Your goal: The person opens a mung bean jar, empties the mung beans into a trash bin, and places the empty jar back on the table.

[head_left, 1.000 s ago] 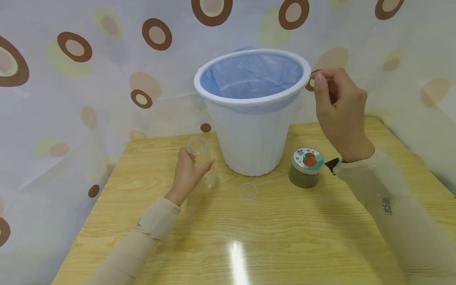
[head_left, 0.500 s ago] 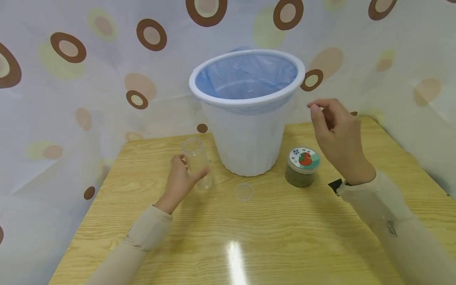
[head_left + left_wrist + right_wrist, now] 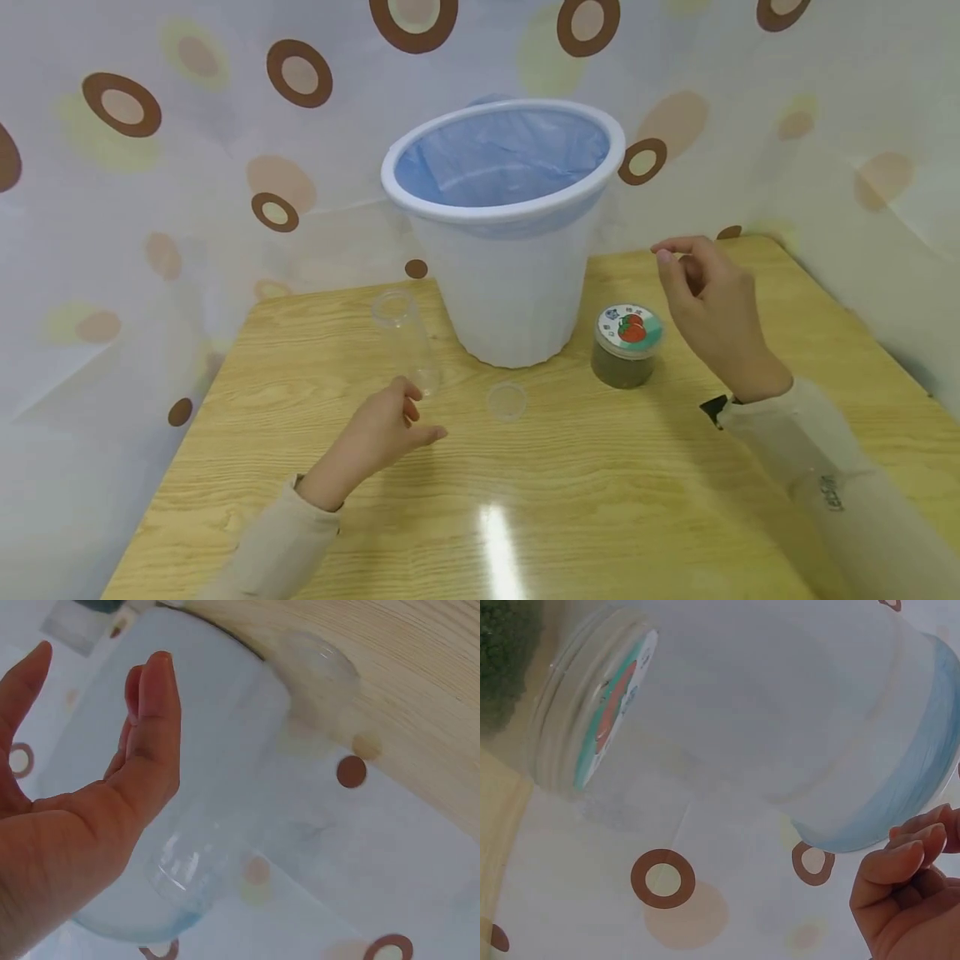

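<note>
My left hand [image 3: 375, 429] is just in front of a clear, lidless plastic bottle [image 3: 412, 350], fingers and thumb spread apart and holding nothing. The bottle stands on the table; its mouth and base also show through the haze in the left wrist view. Beside it lies a round clear lid [image 3: 507, 402]. My right hand [image 3: 716, 312] is raised to the right of a short jar [image 3: 626, 346] with dark green contents and a tomato label on top. Its fingers are loosely curled, thumb near the index fingertip, with no object visible between them.
A white bin [image 3: 510, 292] lined with a blue bag stands at the back of the wooden table [image 3: 420, 517]. Behind it hangs a pale sheet [image 3: 330, 150] patterned with brown rings. A black strap end [image 3: 714, 408] sticks out at the right cuff.
My left hand has let go of the clear bottle and drawn back toward me. My right hand has come down from beside the bin's rim. The head view has shifted slightly.
</note>
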Action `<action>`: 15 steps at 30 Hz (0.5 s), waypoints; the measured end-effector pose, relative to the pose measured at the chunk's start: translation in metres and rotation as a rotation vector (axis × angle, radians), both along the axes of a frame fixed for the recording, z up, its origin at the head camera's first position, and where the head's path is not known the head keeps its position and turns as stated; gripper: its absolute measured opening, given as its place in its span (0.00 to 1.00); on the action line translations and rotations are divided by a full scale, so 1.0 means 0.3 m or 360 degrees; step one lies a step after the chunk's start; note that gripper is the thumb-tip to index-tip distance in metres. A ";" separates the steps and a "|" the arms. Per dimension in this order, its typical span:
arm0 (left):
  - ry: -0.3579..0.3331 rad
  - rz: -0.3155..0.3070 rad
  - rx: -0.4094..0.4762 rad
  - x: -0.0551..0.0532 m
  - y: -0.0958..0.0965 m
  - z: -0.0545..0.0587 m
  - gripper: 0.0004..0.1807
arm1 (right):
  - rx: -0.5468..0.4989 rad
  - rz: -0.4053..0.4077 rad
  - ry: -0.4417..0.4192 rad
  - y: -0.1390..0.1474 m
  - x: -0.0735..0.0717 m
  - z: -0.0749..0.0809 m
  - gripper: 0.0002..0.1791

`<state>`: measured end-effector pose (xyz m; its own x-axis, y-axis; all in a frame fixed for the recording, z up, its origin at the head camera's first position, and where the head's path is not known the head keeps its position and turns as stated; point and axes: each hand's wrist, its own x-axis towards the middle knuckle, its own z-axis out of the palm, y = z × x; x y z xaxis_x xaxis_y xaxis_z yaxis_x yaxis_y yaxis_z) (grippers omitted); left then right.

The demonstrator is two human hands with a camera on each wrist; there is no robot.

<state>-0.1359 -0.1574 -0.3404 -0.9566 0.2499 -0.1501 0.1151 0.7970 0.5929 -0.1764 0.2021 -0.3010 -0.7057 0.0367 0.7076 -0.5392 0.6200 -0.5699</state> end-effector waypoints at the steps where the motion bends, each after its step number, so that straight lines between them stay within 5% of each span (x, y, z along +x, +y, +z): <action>1: 0.0013 -0.0050 0.0037 -0.001 0.023 -0.004 0.28 | -0.0006 0.0004 -0.0006 0.000 0.001 -0.007 0.11; 8: 0.0121 -0.0351 0.0298 -0.046 0.184 -0.048 0.28 | -0.0060 0.0016 -0.0050 -0.016 0.010 -0.045 0.11; 15: 0.0150 -0.0336 0.0440 -0.103 0.349 -0.090 0.37 | -0.0055 0.0033 -0.0065 -0.031 0.008 -0.062 0.11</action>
